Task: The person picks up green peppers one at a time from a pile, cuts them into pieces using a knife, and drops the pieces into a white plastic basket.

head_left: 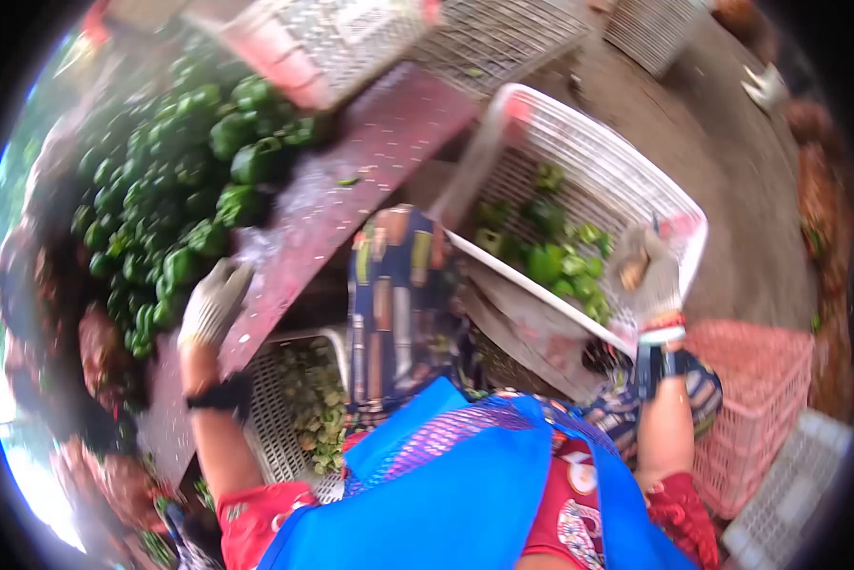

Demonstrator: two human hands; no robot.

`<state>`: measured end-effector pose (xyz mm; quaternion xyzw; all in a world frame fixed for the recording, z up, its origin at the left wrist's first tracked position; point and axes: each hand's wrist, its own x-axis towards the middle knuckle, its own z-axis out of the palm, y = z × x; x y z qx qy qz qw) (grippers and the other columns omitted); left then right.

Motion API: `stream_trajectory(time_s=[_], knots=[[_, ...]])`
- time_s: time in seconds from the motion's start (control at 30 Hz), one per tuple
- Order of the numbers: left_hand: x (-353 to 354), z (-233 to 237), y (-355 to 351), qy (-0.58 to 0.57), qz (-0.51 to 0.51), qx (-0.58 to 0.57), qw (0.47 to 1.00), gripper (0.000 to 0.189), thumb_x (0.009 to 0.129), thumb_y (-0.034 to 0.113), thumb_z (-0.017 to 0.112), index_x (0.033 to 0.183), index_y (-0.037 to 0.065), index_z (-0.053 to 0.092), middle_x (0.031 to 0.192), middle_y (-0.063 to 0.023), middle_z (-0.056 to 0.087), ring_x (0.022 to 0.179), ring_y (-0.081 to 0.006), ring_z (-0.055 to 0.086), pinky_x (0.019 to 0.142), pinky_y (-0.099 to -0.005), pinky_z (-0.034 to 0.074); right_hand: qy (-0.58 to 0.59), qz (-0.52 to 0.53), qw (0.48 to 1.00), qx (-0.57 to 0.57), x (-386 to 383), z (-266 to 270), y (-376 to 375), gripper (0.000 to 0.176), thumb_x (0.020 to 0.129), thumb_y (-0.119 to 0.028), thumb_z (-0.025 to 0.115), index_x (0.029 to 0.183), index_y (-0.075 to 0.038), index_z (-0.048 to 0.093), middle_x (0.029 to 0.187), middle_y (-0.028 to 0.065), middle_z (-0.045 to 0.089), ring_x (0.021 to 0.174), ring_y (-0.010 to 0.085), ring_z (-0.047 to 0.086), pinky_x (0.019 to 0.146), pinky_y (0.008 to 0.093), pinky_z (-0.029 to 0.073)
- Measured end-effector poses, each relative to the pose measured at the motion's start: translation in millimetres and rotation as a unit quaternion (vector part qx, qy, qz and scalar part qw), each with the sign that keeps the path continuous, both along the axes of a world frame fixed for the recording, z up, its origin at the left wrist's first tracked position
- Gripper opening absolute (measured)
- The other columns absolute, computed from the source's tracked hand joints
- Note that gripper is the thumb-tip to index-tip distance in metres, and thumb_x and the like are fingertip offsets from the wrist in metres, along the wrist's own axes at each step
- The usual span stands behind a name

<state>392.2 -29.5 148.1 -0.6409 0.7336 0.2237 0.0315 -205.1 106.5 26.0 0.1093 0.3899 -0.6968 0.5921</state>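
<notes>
My left hand, in a pale knit glove, reaches over the table edge beside a large heap of green bell peppers. Its fingers are loosely extended, and I see nothing held in them. My right hand, gloved too, is over the near right side of a white plastic basket. The fingers curl round something small and tan, too blurred to name. Inside that basket lie whole and cut green bell peppers, on the side left of my right hand.
The peppers rest on a reddish table. A crate with pepper scraps sits below it, by my legs. Another crate stands on the table's far end. Pink crates and a grey crate are at my right. People are at the left.
</notes>
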Motion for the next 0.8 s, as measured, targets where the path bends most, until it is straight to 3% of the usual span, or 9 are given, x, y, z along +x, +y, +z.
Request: stream_trajectory(time_s=[0.13, 0.2, 0.3, 0.37, 0.43, 0.53, 0.7, 0.77, 0.8], knots=[[36, -102, -91, -0.041, 0.191, -0.133, 0.972, 0.085, 0.088, 0.064, 0.067, 0.147, 0.006, 0.048, 0.135, -0.0318, 0.062, 0.121, -0.0431, 0.065, 0.103, -0.0465, 0.050, 0.077, 0.118, 0.985, 0.100, 41, 12, -1, 0.025, 0.102, -0.022, 0.066, 0.120, -0.005, 0.061, 0.083, 0.0013, 0.058, 0.058, 0.0071, 0.052, 0.052, 0.0210, 0.049], [2, -84, -108, 0.082, 0.352, -0.115, 0.925, 0.105, 0.081, 0.069, 0.072, 0.156, 0.003, 0.039, 0.140, -0.0325, 0.059, 0.134, -0.0458, 0.057, 0.112, -0.0453, 0.044, 0.118, 0.133, 0.977, 0.119, 52, 16, -1, 0.027, 0.101, -0.025, 0.068, 0.120, -0.007, 0.061, 0.081, -0.0006, 0.056, 0.056, 0.0063, 0.051, 0.050, 0.0212, 0.044], [7, -106, -139, 0.194, 0.396, -0.216, 0.871, 0.096, 0.075, 0.058, 0.084, 0.144, 0.001, 0.049, 0.132, -0.0309, 0.064, 0.123, -0.0462, 0.062, 0.109, -0.0482, 0.046, 0.136, 0.140, 0.973, 0.127, 55, 11, -2, 0.029, 0.100, -0.028, 0.069, 0.120, -0.008, 0.062, 0.081, -0.0017, 0.056, 0.055, 0.0060, 0.050, 0.050, 0.0227, 0.043], [-3, -107, -148, 0.028, 0.411, -0.264, 0.872, 0.092, 0.070, 0.054, 0.088, 0.134, -0.001, 0.052, 0.125, -0.0298, 0.065, 0.117, -0.0453, 0.064, 0.107, -0.0493, 0.048, 0.140, 0.139, 0.972, 0.129, 56, 9, -4, 0.030, 0.100, -0.029, 0.069, 0.120, -0.008, 0.062, 0.080, -0.0016, 0.057, 0.057, 0.0059, 0.051, 0.051, 0.0236, 0.044], [-6, -111, -153, 0.042, 0.419, -0.279, 0.863, 0.092, 0.067, 0.049, 0.091, 0.130, -0.006, 0.052, 0.121, -0.0294, 0.066, 0.115, -0.0429, 0.065, 0.103, -0.0469, 0.051, 0.156, 0.154, 0.966, 0.135, 56, 11, -8, 0.032, 0.100, -0.031, 0.069, 0.121, -0.008, 0.063, 0.082, -0.0015, 0.058, 0.060, 0.0061, 0.052, 0.053, 0.0246, 0.046], [-13, -102, -136, 0.223, 0.445, -0.259, 0.828, 0.087, 0.069, 0.035, 0.095, 0.129, -0.007, 0.049, 0.117, -0.0197, 0.066, 0.103, -0.0263, 0.068, 0.092, -0.0367, 0.056, 0.153, 0.157, 0.969, 0.113, 60, 11, -9, 0.032, 0.100, -0.032, 0.069, 0.122, -0.009, 0.063, 0.084, -0.0012, 0.058, 0.060, 0.0067, 0.053, 0.054, 0.0247, 0.045], [14, -147, -138, 0.526, 0.448, -0.270, 0.671, 0.069, 0.080, 0.024, 0.089, 0.131, -0.005, 0.055, 0.112, -0.0138, 0.070, 0.094, -0.0222, 0.071, 0.081, -0.0342, 0.060, 0.143, 0.162, 0.973, 0.083, 70, 25, -8, 0.033, 0.102, -0.032, 0.066, 0.126, -0.011, 0.061, 0.084, -0.0010, 0.058, 0.059, 0.0058, 0.052, 0.055, 0.0238, 0.045], [10, -142, -116, 0.677, 0.400, -0.191, 0.587, 0.056, 0.086, 0.025, 0.084, 0.128, -0.003, 0.061, 0.111, -0.0119, 0.071, 0.093, -0.0237, 0.072, 0.077, -0.0351, 0.061, 0.142, 0.167, 0.973, 0.070, 70, 27, -4, 0.034, 0.102, -0.033, 0.065, 0.126, -0.010, 0.060, 0.084, -0.0009, 0.058, 0.059, 0.0057, 0.052, 0.055, 0.0238, 0.045], [31, -149, -112, 0.805, 0.291, -0.024, 0.517, 0.041, 0.096, 0.033, 0.074, 0.121, 0.001, 0.067, 0.111, -0.0119, 0.072, 0.093, -0.0263, 0.072, 0.073, -0.0363, 0.062, 0.156, 0.171, 0.971, 0.053, 72, 29, -1, 0.033, 0.101, -0.031, 0.066, 0.126, -0.010, 0.060, 0.084, -0.0010, 0.058, 0.059, 0.0060, 0.052, 0.054, 0.0231, 0.043]])
